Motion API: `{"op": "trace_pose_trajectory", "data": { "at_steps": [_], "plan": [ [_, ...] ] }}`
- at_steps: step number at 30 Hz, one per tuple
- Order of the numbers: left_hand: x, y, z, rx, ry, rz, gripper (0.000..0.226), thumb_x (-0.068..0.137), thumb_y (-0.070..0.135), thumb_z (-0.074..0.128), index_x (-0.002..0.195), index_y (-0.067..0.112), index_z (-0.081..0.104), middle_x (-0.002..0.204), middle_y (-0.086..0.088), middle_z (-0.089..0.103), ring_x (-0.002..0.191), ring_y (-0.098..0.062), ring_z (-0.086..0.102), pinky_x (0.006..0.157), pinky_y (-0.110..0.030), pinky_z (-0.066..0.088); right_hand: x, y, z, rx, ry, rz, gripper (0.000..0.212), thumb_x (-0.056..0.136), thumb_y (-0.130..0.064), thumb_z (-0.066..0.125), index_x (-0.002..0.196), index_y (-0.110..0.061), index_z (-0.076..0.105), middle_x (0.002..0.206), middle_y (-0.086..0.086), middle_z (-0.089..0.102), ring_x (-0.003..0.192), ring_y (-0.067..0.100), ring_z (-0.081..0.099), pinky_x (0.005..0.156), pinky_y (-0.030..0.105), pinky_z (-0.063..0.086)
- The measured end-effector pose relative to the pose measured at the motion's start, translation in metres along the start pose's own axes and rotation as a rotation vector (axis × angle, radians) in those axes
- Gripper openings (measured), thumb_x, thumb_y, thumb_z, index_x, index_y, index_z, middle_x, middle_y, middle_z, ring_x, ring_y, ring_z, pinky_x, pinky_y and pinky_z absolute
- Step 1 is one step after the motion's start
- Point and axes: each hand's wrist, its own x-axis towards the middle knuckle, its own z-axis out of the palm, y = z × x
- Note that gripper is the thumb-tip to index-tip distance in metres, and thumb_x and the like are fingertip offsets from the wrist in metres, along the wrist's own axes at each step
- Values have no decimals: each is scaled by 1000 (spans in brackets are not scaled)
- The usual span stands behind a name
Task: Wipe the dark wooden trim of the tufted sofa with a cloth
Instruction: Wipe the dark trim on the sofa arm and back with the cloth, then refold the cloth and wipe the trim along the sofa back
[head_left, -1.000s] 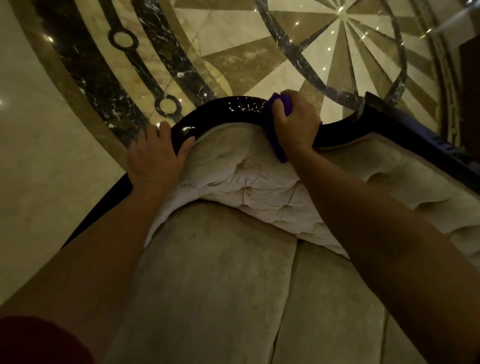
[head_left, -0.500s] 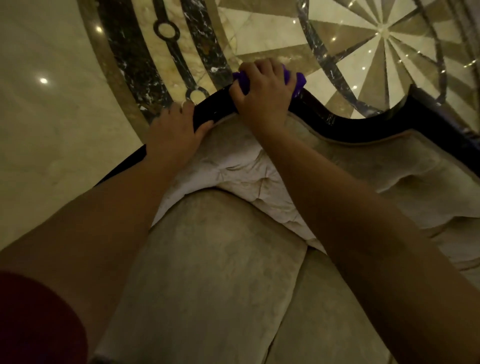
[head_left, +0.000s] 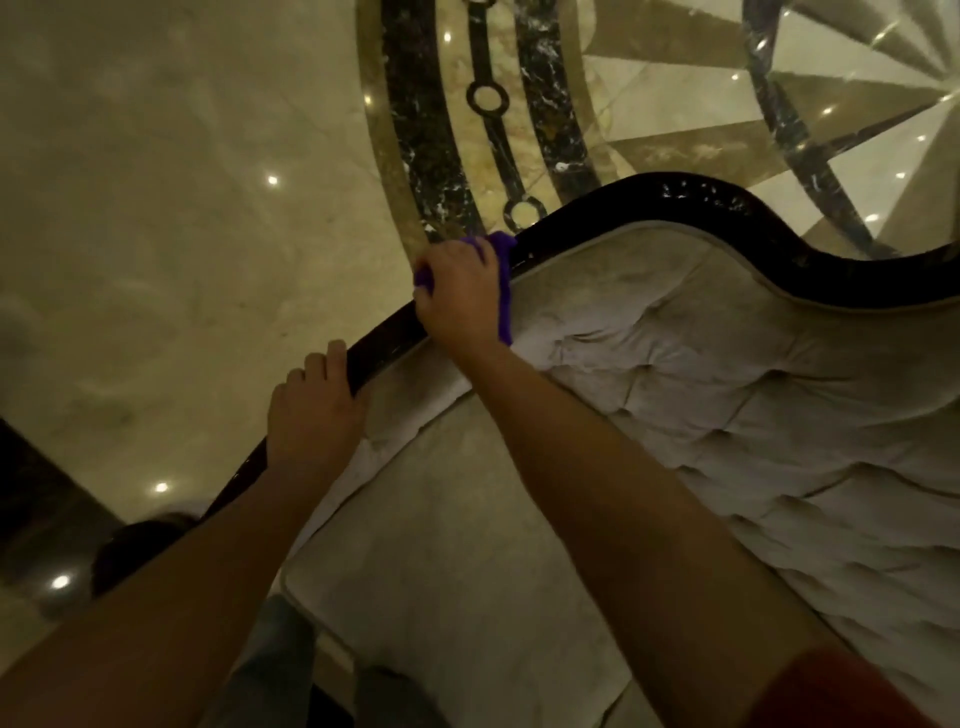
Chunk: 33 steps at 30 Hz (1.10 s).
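Note:
The glossy dark wooden trim (head_left: 691, 200) curves along the top of the pale tufted sofa back (head_left: 701, 379). My right hand (head_left: 460, 296) grips a purple cloth (head_left: 501, 249) and presses it around the trim where it slopes down to the left. Lower on the same trim, my left hand (head_left: 311, 410) rests with its fingers wrapped over the edge; it holds no cloth. Most of the cloth is hidden under my right hand.
The sofa's beige seat cushion (head_left: 457, 561) lies below my arms. Polished marble floor (head_left: 182, 208) with a dark inlaid ring pattern (head_left: 415, 130) spreads behind the sofa. A dark shape (head_left: 140, 551) sits by the sofa's lower left end.
My right hand has slid the purple cloth leftward and down along the trim, off the crest onto the slope. My left hand has shifted lower on the trim. The view has swung left.

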Motion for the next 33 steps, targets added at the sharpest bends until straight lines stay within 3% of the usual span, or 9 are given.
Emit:
{"op": "trace_pose_trajectory", "data": {
  "at_steps": [4,6,9,11,14,17,21,27,33],
  "plan": [
    [-37,-30,-4,-201,-92,-125,52,97,28,64,139,3,48,113,-25,62,92,-46,62,76,-53,52,-34,-50,26,165,-33,-23,15,83,-14,72,97,-18,73,100,0,73,108,21,62,121,38,22],
    [-43,-37,-15,-397,-183,-214,50,98,39,60,139,12,50,116,-17,64,99,-42,64,81,-52,54,-33,-60,13,226,-124,21,15,81,-10,71,95,-15,76,96,3,75,101,23,66,113,39,38],
    [-54,-50,-38,-553,-261,-279,58,100,45,57,147,13,47,135,-16,60,118,-37,62,89,-44,50,-30,-68,-15,443,-227,233,16,82,2,66,91,-7,76,85,2,72,88,19,67,83,39,56],
    [-60,-50,-59,-517,-187,-249,59,103,42,55,151,12,42,149,-16,51,132,-34,53,105,-47,46,-40,-68,-40,609,-216,392,16,85,4,66,91,-7,75,86,4,69,93,23,68,83,39,58],
    [-67,-28,-97,-663,-111,-191,45,103,42,52,140,17,54,138,-10,61,117,-23,61,96,-41,50,-87,-67,-81,786,-156,492,19,87,2,68,95,-16,70,99,8,70,90,23,68,79,37,58],
    [-84,16,-136,-852,-120,-63,28,100,43,49,108,26,69,100,0,76,89,-13,71,82,-40,58,-148,-65,-130,920,-59,494,28,88,-1,68,98,-27,66,101,2,71,86,28,72,72,38,61],
    [-122,72,-166,-1047,-413,39,45,101,53,44,97,19,73,76,-6,78,68,-19,75,66,-32,58,-228,-68,-181,898,120,462,35,83,-10,70,107,-33,64,102,-1,73,75,17,75,62,27,61],
    [-187,109,-198,-1138,-773,92,69,100,69,34,90,10,68,78,-18,78,68,-32,77,54,-29,59,-314,-98,-222,777,467,480,34,76,-10,67,109,-21,66,106,-3,74,96,11,73,82,31,62],
    [-243,107,-216,-1241,-1106,163,79,100,70,27,124,8,69,116,-17,77,106,-34,75,86,-47,60,-388,-153,-240,550,640,500,33,77,-7,69,103,-28,71,99,-8,76,92,7,72,83,30,62]
  ]
}}
